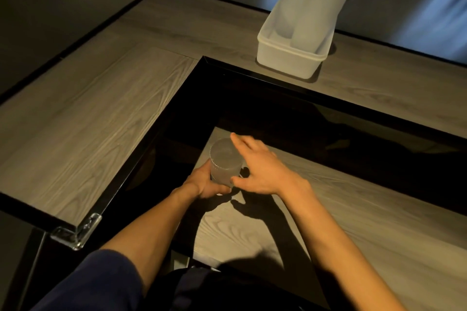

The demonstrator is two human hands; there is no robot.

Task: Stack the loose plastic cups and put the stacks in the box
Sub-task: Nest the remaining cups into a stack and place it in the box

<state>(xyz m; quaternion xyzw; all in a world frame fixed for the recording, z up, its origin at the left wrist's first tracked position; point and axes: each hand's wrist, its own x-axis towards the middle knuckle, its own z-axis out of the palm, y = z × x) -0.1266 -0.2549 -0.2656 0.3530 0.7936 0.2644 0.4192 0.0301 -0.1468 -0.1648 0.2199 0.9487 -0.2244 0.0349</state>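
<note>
A short stack of translucent plastic cups (225,161) stands upside down over the lower wooden shelf, in the middle of the head view. My left hand (204,182) grips the stack from the left and below, fingers curled round its base. My right hand (257,166) touches the stack from the right, fingers spread and fairly straight, thumb at the lower rim. The white plastic box (290,58) sits on the upper tabletop at the back right. Tall stacks of cups (310,0) lean out of it toward the far side.
The grey wooden tabletop (88,113) wraps round a black-framed recess. The lower shelf (353,222) lies inside it. A clear corner guard (78,232) sits on the near left table corner. Dark floor lies beyond the table's far edge.
</note>
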